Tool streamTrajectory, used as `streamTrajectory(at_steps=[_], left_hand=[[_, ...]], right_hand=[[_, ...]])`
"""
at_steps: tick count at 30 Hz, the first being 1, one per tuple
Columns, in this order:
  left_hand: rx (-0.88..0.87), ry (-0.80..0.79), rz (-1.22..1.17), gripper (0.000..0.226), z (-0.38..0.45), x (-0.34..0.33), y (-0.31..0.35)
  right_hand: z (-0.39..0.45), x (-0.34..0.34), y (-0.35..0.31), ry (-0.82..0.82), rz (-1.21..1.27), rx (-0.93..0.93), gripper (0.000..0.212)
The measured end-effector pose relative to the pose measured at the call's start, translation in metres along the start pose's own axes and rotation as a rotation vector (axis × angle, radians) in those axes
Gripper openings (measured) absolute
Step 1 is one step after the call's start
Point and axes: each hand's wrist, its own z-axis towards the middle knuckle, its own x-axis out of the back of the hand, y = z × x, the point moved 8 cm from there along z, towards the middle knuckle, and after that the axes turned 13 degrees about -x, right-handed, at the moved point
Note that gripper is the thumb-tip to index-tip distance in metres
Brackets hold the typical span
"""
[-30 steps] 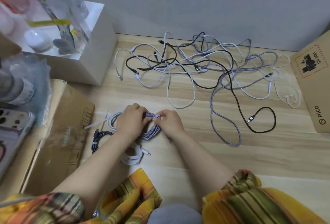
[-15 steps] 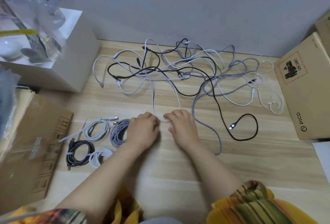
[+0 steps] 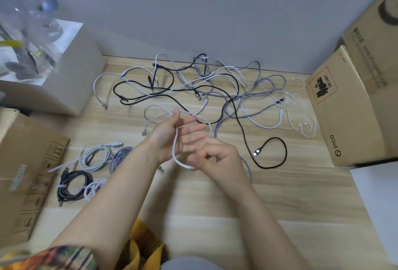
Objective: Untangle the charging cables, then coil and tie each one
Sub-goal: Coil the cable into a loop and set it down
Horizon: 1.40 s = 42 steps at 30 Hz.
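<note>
A tangle of white, grey and black charging cables (image 3: 215, 89) lies on the wooden floor by the wall. My left hand (image 3: 170, 138) is raised above the floor, palm up with straight fingers, and a white cable (image 3: 174, 151) from the tangle runs across its palm. Just right of it, my right hand (image 3: 217, 157) has curled fingers that pinch the bottom of this cable's loop. Several tied coils sit to the left: a light grey coil (image 3: 95, 157), a purple braided coil (image 3: 119, 157), a black coil (image 3: 73, 185) and a white coil (image 3: 94, 190).
A white box (image 3: 64, 84) with clear plastic items stands at the back left. A flat cardboard box (image 3: 28, 173) lies at the left edge. Cardboard boxes (image 3: 349, 108) stand at the right, with a white sheet (image 3: 379, 196) in front of them. A grey wall closes the back.
The purple coil was set down among the tied coils. Both hands then took a white cable off the floor and lifted it; it now runs over my left palm.
</note>
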Motion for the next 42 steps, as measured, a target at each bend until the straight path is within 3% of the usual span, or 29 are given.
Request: streamTrajectory(at_steps=[2, 4, 9, 11, 15, 17, 20, 23, 26, 28, 32, 34, 37, 40, 42], left_hand=[[-0.025, 0.009, 0.015, 0.033, -0.001, -0.004, 0.001], [-0.064, 0.079, -0.046, 0.019, -0.002, 0.002, 0.003], [-0.181, 0.385, -0.525, 0.028, -0.005, 0.041, 0.019], [-0.165, 0.359, -0.552, 0.024, -0.008, 0.044, 0.019], [-0.182, 0.181, -0.185, 0.037, -0.024, 0.017, 0.005], [-0.200, 0.106, 0.005, 0.039, -0.036, 0.000, -0.001], [-0.268, -0.058, 0.354, 0.033, -0.055, -0.025, -0.004], [-0.384, -0.375, 0.541, 0.028, -0.078, -0.054, -0.008], [-0.305, -0.583, 0.740, 0.031, -0.092, -0.066, -0.025], [-0.243, -0.600, 0.834, 0.029, -0.093, -0.064, -0.032], [-0.173, -0.613, 0.982, 0.026, -0.090, -0.055, -0.042], [-0.190, -0.581, 1.099, 0.021, -0.086, -0.048, -0.040], [-0.367, -0.376, 1.257, 0.012, -0.075, -0.036, -0.013], [-0.724, -0.070, 1.253, 0.024, -0.077, -0.031, 0.032], [-0.909, -0.045, 1.292, 0.042, -0.076, -0.035, 0.047]], right_hand=[[-0.012, 0.010, -0.001, 0.026, 0.047, -0.029, 0.043], [-0.025, 0.032, -0.005, 0.171, 0.070, -0.045, 0.053], [-0.054, 0.102, -0.002, 0.608, 0.125, -0.093, 0.061], [-0.061, 0.122, 0.005, 0.675, 0.035, -0.180, 0.062], [-0.047, 0.119, 0.033, 0.434, -0.448, -0.470, 0.049], [-0.044, 0.106, 0.039, 0.346, -0.544, -0.505, 0.046], [-0.040, 0.091, 0.039, 0.347, -0.595, -0.516, 0.038], [-0.034, 0.073, 0.041, 0.260, -0.261, -0.632, 0.049], [-0.028, 0.052, 0.035, 0.128, 0.131, -0.629, 0.056], [-0.027, 0.047, 0.034, 0.117, 0.177, -0.599, 0.041], [-0.027, 0.047, 0.038, 0.161, 0.025, -0.585, 0.014], [-0.028, 0.048, 0.035, 0.174, 0.006, -0.553, 0.016], [-0.030, 0.050, 0.030, 0.200, -0.020, -0.495, 0.023], [-0.032, 0.054, 0.030, 0.205, 0.015, -0.463, 0.029], [-0.033, 0.053, 0.029, 0.196, -0.022, -0.427, 0.030]])
